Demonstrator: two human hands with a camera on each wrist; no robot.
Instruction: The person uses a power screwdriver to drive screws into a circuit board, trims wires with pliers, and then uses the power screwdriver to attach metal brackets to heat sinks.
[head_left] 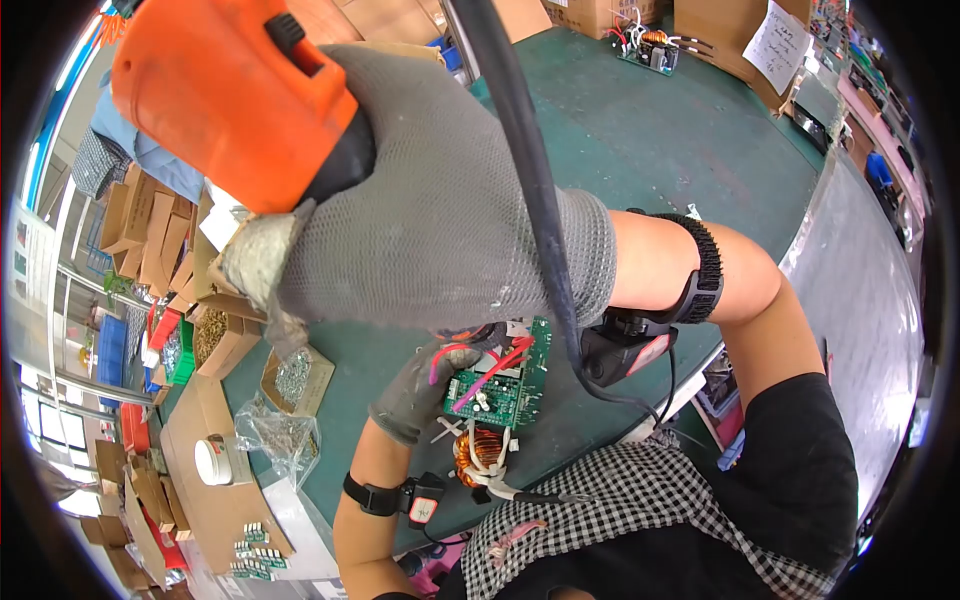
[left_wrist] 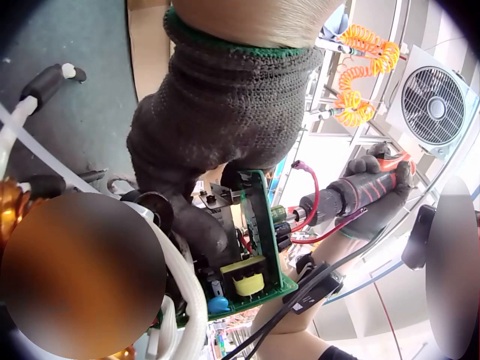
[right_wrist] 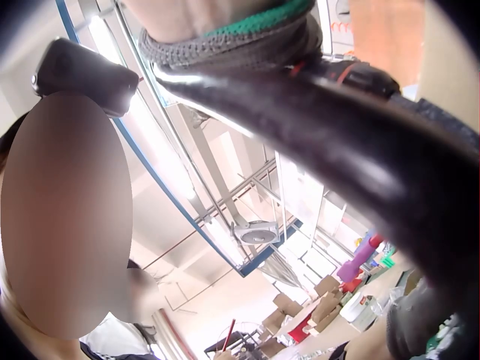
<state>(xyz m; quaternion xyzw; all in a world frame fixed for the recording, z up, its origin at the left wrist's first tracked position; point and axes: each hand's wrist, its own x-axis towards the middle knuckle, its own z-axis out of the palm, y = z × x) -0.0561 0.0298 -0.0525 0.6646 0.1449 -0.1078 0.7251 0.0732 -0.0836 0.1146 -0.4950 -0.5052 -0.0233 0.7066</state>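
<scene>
My gloved left hand (head_left: 410, 395) grips a green circuit board (head_left: 500, 390) by its edge, fingers curled round it, above a green worktable (head_left: 650, 140). My gloved right hand (head_left: 430, 200) is wrapped around an orange power tool (head_left: 235, 110), raised on the far side of the board (the left wrist view shows the tool's nose close to it, though whether the two touch I cannot tell). Red and magenta leads (head_left: 520, 350) stand out from the board, and a copper-wound coil (head_left: 478, 455) with white wires lies just on its near side, toward my checked apron (head_left: 600, 480). A black cable (head_left: 530, 150) passes in front of my right arm, beyond the board. To the left of the board sits a small carton (head_left: 320, 387) of metal parts, with a clear plastic bag (head_left: 285, 440) nearer me; farther left of the board stands a white tub (head_left: 211, 462). Well beyond the board, to the right, rests a second wired board (head_left: 650, 55).
</scene>
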